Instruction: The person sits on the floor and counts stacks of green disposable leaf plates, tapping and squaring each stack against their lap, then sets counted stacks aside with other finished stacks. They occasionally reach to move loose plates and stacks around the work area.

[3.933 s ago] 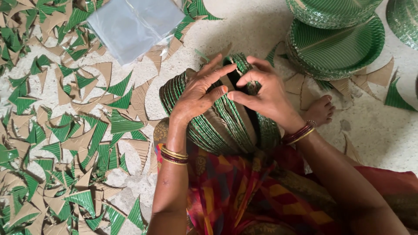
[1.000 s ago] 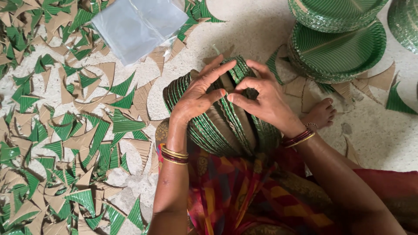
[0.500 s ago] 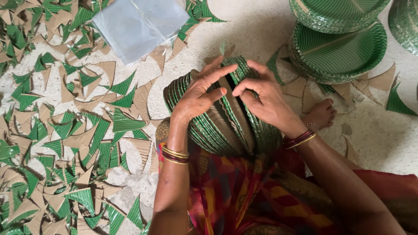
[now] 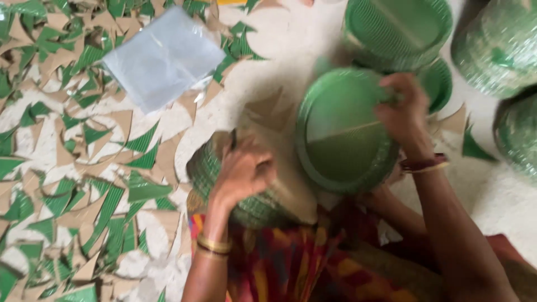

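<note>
The bundle of green plates that both hands pressed together a moment ago is now split. The right hand (image 4: 404, 107) has lifted a batch of plates (image 4: 341, 131) up and to the right of the remaining stack (image 4: 246, 198), its grip closed on the far rim. The batch is tilted, green face toward the camera, with no clear long axis. The left hand (image 4: 243, 170) rests fingers-curled on the remaining stack in the lap.

Soft, even daylight, fairly bright, with only faint shadows. Motion blur smears the whole frame, heaviest around the right hand (image 4: 404, 106) and the green plate (image 4: 341, 134) beside it; the left hand (image 4: 241, 173) looks perhaps slightly sharper.
</note>
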